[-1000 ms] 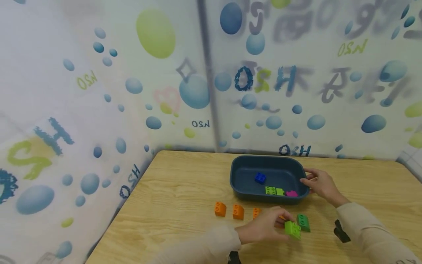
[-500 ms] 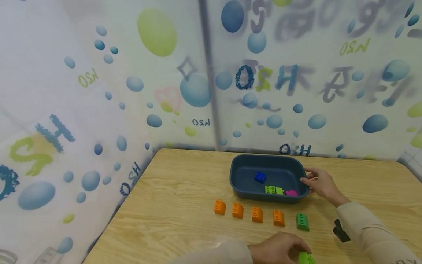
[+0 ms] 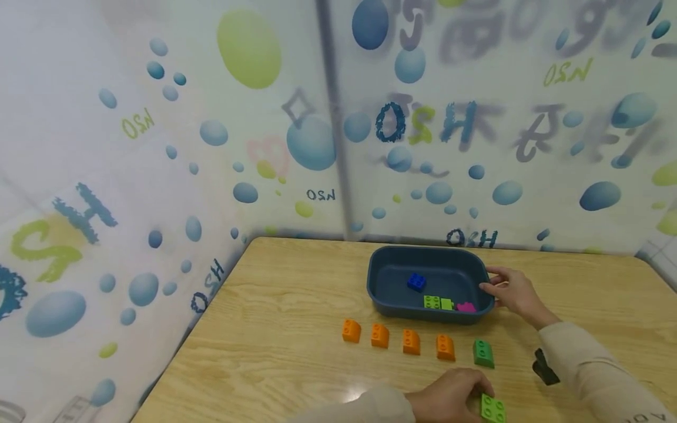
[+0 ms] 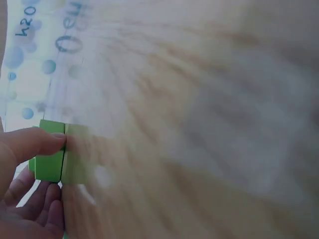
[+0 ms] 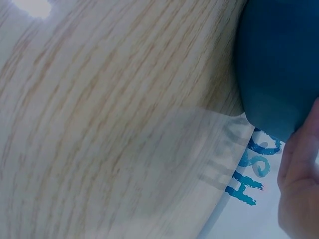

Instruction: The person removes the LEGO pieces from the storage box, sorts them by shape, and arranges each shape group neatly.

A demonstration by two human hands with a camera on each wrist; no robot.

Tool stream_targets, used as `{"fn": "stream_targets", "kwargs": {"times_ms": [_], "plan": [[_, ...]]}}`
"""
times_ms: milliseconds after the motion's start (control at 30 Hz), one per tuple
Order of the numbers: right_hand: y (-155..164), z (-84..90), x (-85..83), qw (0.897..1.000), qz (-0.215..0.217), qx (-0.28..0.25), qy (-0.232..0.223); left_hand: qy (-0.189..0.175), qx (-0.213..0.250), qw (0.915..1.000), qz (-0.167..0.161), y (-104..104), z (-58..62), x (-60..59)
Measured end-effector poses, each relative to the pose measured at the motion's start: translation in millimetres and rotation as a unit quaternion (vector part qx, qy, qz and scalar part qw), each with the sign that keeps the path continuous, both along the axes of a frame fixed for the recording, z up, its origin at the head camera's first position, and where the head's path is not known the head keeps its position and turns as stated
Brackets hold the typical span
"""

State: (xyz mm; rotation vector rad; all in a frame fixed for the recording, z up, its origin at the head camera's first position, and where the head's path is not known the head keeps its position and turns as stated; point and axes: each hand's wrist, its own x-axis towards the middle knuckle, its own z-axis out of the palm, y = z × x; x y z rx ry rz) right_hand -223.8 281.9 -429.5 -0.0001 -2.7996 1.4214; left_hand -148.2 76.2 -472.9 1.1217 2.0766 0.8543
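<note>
Wooden table (image 3: 275, 329) beneath curtains printed "H2O": four orange bricks (image 3: 380, 335), one dark green brick (image 3: 483, 353). Left hand (image 3: 449, 399) pinches one light green brick (image 3: 493, 408) near the front edge. Right hand (image 3: 510, 292) grips the tub (image 3: 391, 294).

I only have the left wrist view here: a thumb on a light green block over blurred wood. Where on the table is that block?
Observer: The head view shows the light green block at the near table edge, in front of the dark green block, gripped by the left hand.
Operator: Is anything else lined up nearby?
Observer: Four orange blocks stand in a row left of the dark green one.
Operator: And the other hand?
Observer: The right hand holds the right rim of the dark blue tray.
Operator: Is the tray empty?
Observer: No, it holds a blue block, a green block and a pink block.
</note>
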Motion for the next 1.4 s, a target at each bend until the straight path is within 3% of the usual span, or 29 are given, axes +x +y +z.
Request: {"fn": "stream_targets", "kwargs": {"times_ms": [167,367,467,600,700,800,900,967,1067,1167,1267,1400], "plan": [[1,-1.2,2.4,1.000,-0.001,-0.001,0.001,0.001,-0.020,0.9998,0.009,3,-1.9,2.0],[3,0.2,4.3,1.000,-0.004,0.002,0.000,0.040,-0.022,0.9988,-0.015,11,-32.5,-7.4],[4,0.7,4.9,1.000,-0.005,0.003,-0.003,0.031,-0.010,0.9994,-0.009,16,-38.4,-8.4],[8,0.0,6.5,1.000,-0.007,0.006,-0.001,-0.008,-0.009,0.9998,0.018,18,-15.5,0.6],[9,-1.2,6.5,1.000,-0.009,0.005,0.002,0.007,-0.027,0.9993,0.026,16,5.3,8.2],[8,-2.0,5.7,1.000,-0.013,0.005,-0.001,0.027,-0.035,0.9987,0.025,15,11.9,10.8],[6,-2.5,4.5,1.000,-0.014,0.002,-0.006,0.036,-0.037,0.9984,0.022,19,-2.8,6.4],[5,-2.3,3.7,1.000,-0.012,0.002,-0.007,0.030,-0.027,0.9990,0.021,23,-21.7,0.4],[2,-1.6,2.6,1.000,-0.009,-0.002,-0.005,0.050,-0.020,0.9985,0.011,26,-49.5,-9.1],[0,-1.3,2.0,1.000,-0.007,-0.007,-0.003,0.055,-0.025,0.9982,0.005,25,-58.0,-13.9],[-1,-1.4,1.2,1.000,-0.006,-0.010,-0.004,0.032,-0.028,0.9990,0.010,21,-48.6,-13.4],[-1,-0.9,-1.1,1.000,-0.005,-0.006,-0.003,0.051,-0.036,0.9979,0.012,12,-17.6,-5.4]]}}
